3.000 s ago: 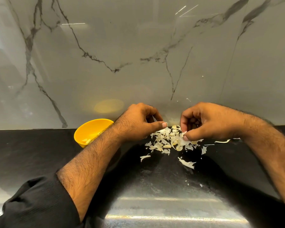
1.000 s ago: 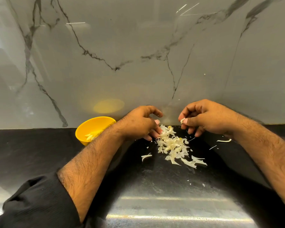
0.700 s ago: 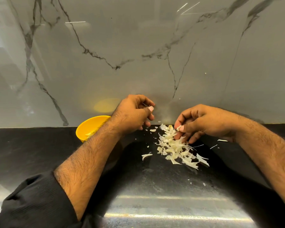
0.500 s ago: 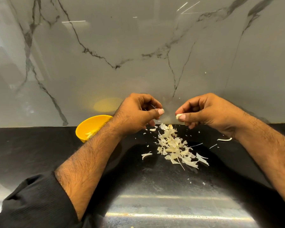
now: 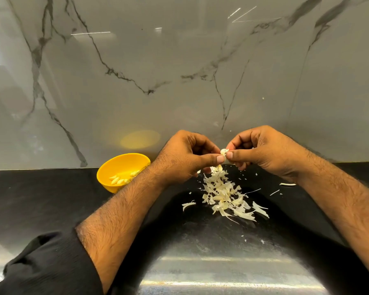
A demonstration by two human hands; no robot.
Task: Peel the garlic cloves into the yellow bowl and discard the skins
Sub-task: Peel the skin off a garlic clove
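A small white garlic clove (image 5: pixel 223 151) is held above the counter between both hands. My left hand (image 5: pixel 185 156) pinches it with thumb and curled fingers from the left. My right hand (image 5: pixel 262 150) pinches it from the right. Directly below them lies a pile of pale garlic skins (image 5: pixel 224 192) on the black counter. The yellow bowl (image 5: pixel 107 177) stands to the left by the wall, partly behind my left forearm, with several peeled cloves (image 5: pixel 118 180) inside.
The glossy black counter (image 5: pixel 41 201) runs wall to wall, with loose skin scraps (image 5: pixel 287 184) to the right of the pile. A grey marble wall (image 5: pixel 179 81) rises right behind the hands. A bright reflection marks the counter's near edge.
My right hand picked a clove from the pile and lifted it. My left hand rose and closed in, and both hands now meet on the clove above the skins.
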